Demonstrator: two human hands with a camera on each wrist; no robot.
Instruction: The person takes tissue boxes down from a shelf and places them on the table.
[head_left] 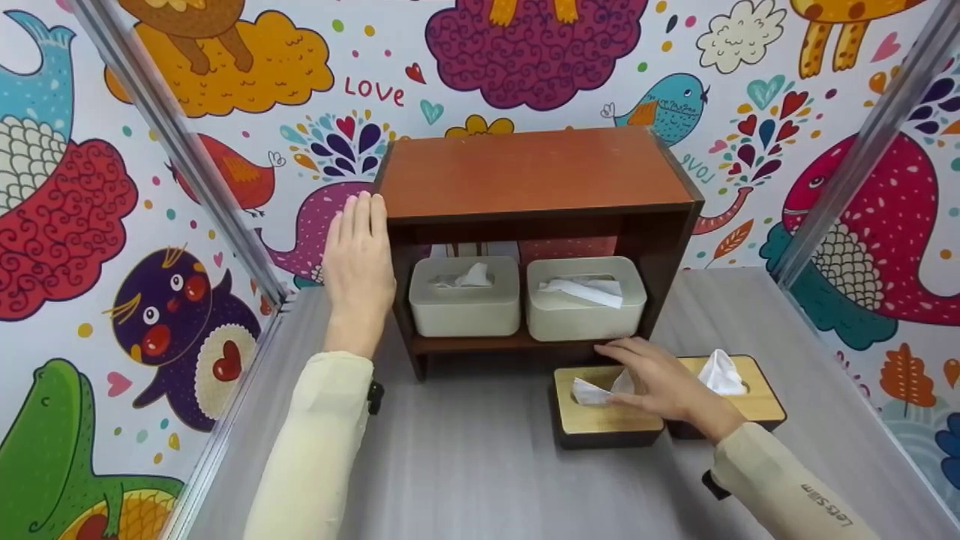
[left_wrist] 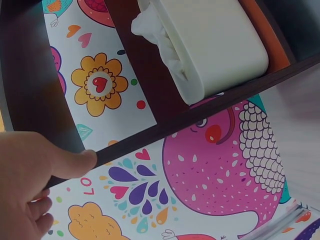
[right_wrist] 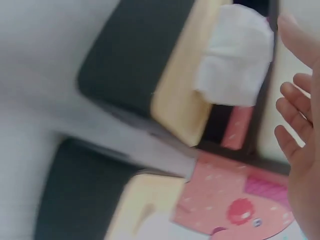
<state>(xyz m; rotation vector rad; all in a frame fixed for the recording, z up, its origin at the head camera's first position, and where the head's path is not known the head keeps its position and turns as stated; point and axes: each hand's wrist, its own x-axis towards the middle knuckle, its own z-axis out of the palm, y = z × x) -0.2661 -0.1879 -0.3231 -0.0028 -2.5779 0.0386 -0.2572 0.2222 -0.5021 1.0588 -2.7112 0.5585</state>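
Note:
A small brown wooden shelf (head_left: 536,174) stands against the patterned back wall. My left hand (head_left: 360,262) is at its left side panel. In the left wrist view the thumb (left_wrist: 75,164) lies over the panel's front edge, with the fingers on the outer side. Just above a black tissue box with a wooden lid (head_left: 592,420), my right hand (head_left: 664,382) hovers, fingers loosely spread and holding nothing. Its fingertips are close to the shelf's lower board, and white tissue shows beside the thumb. In the right wrist view the hand (right_wrist: 305,130) is beside that tissue (right_wrist: 235,57).
Two pale grey tissue boxes, a left one (head_left: 465,311) and a right one (head_left: 585,315), sit side by side on the shelf's board. Another wooden-lidded tissue box (head_left: 750,397) is on the grey table (head_left: 450,465) at right. Metal frame posts (head_left: 187,150) flank the shelf.

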